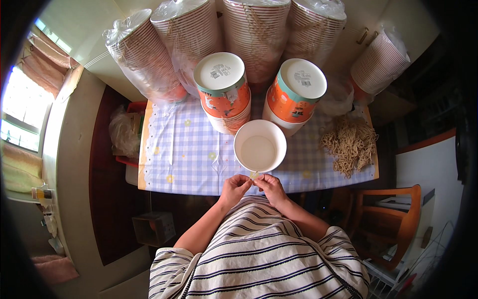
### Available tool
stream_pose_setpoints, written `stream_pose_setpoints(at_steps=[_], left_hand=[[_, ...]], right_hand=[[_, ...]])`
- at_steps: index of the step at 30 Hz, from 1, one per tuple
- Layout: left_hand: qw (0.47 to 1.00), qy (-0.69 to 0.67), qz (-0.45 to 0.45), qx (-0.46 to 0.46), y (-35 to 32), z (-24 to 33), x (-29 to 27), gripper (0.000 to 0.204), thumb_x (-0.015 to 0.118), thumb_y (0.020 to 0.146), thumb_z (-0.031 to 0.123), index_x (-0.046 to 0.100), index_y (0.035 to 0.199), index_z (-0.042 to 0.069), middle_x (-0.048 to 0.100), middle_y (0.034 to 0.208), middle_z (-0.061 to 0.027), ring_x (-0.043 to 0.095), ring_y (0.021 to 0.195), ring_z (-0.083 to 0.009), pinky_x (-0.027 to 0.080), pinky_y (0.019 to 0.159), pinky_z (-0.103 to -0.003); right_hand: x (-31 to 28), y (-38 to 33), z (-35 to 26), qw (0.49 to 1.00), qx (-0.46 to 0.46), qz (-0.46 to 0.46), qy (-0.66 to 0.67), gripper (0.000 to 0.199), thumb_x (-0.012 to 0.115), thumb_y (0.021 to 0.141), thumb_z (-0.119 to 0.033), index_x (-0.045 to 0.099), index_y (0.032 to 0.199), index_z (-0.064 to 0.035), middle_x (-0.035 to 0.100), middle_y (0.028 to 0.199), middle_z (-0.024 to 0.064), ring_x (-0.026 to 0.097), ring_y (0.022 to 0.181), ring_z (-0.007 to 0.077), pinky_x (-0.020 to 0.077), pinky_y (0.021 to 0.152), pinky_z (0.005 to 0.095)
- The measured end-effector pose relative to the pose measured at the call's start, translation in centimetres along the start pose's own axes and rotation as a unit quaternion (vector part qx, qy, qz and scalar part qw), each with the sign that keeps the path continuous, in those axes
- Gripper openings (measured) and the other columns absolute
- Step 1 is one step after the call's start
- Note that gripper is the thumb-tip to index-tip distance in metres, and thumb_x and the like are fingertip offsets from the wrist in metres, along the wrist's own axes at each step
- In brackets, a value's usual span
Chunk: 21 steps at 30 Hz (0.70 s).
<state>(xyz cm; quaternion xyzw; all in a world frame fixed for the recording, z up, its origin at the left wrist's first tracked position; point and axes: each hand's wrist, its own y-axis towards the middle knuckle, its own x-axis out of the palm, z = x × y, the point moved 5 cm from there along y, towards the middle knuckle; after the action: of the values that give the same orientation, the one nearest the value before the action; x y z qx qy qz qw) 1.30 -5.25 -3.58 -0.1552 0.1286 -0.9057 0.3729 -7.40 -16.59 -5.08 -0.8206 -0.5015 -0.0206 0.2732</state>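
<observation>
My left hand (234, 191) and my right hand (272, 188) meet at the front edge of the table, fingertips pinched. Between them they hold a small pale yellowish piece (255, 175), too small to tell its kind. Just beyond the fingers an open white paper bucket (260, 145) stands upright with nothing visible inside. Behind it are two stacks of paper buckets, each topped by an upside-down orange and teal one: the left stack (225, 102) and the right stack (294, 97). To the right lies a tangled heap of beige string-like loops (350, 144).
Tall plastic-wrapped stacks of paper buckets (256, 42) line the back of the table, with another wrapped stack (381, 62) at far right. A blue checked cloth (184, 149) covers the table. A wooden chair (386, 222) stands at right; a red crate (127, 159) sits at left.
</observation>
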Motion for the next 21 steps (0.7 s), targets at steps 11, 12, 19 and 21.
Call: stream_pose_setpoints(at_steps=[11,12,19,21], left_hand=[[0.987,-0.12,0.001,-0.105,-0.29,-0.83,-1.01,0.012,0.059,0.088,0.012,0.063,0.09,0.001,0.063,0.074,-0.003,0.042,0.052,-0.004,0.032,0.047,-0.018],[0.987,-0.12,0.001,-0.105,-0.37,-0.5,-1.01,0.012,0.059,0.088,0.012,0.063,0.09,0.001,0.063,0.074,-0.003,0.042,0.052,-0.004,0.032,0.047,-0.018],[0.991,-0.097,-0.011,-0.097,-0.63,-0.52,-0.51,0.014,0.059,0.089,0.014,0.064,0.093,0.002,0.063,0.076,-0.0021,0.04,0.052,-0.002,0.031,0.046,-0.017],[0.992,-0.087,-0.016,-0.088,-0.61,-0.49,-0.5,0.014,0.06,0.089,0.015,0.063,0.093,0.002,0.063,0.076,-0.0018,0.039,0.052,-0.0016,0.031,0.046,-0.017]], right_hand=[[-0.87,-0.09,0.38,0.999,0.006,0.039,0.03,0.008,0.062,0.083,-0.016,0.063,0.084,-0.0075,0.064,0.076,0.0011,0.05,0.064,0.0055,0.0406,0.061,0.0203],[-0.89,-0.14,0.33,0.999,0.012,0.04,0.028,0.008,0.062,0.083,-0.016,0.063,0.084,-0.0078,0.064,0.076,0.0011,0.049,0.064,0.0055,0.0403,0.061,0.0202],[-0.56,-0.13,0.22,0.999,0.007,0.028,0.033,0.008,0.062,0.083,-0.016,0.062,0.083,-0.0077,0.064,0.076,0.0011,0.048,0.063,0.0057,0.0399,0.06,0.0203],[-0.53,-0.08,0.38,0.999,0.013,0.024,0.022,0.009,0.062,0.083,-0.016,0.062,0.083,-0.0076,0.064,0.076,0.001,0.048,0.063,0.0058,0.04,0.06,0.0201]])
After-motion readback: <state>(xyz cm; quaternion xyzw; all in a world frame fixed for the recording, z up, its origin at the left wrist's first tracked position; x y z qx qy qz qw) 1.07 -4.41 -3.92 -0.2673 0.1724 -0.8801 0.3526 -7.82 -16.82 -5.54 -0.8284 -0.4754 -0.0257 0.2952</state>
